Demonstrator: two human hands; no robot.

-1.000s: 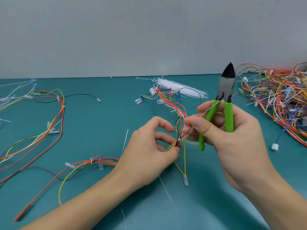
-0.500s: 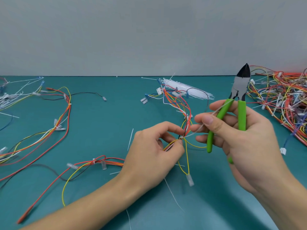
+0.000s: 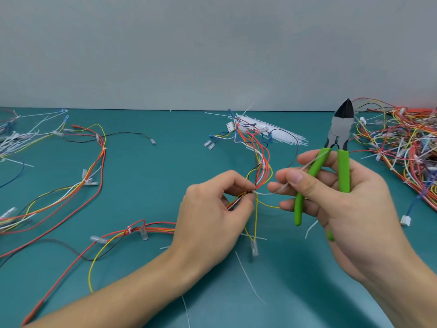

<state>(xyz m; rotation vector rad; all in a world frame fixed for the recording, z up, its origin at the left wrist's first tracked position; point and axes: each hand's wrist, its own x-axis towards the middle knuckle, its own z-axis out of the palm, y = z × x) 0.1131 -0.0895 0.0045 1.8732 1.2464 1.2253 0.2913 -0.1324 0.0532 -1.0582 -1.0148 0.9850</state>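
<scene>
A wire harness (image 3: pixel 261 159) of red, orange, yellow, white and black wires runs from white connectors near the back of the teal table (image 3: pixel 153 176) to my hands. My left hand (image 3: pixel 212 214) pinches the wire bundle between thumb and fingers, where a white cable tie (image 3: pixel 267 192) wraps it. My right hand (image 3: pixel 340 200) pinches the tie's free tail between thumb and forefinger. The same hand grips green-handled side cutters (image 3: pixel 335 162) in its palm, jaws pointing up and away from the wires.
A bundle of white cable ties (image 3: pixel 281 136) lies behind the harness. A big tangle of harnesses (image 3: pixel 402 143) fills the right edge. More tied harnesses (image 3: pixel 89 176) spread over the left. Cut tie tails (image 3: pixel 248 278) lie near my wrists. A grey wall stands behind the table.
My right hand has drawn the tie's tail to the right, away from my left hand, so the two hands stand further apart. The cutters moved right with it.
</scene>
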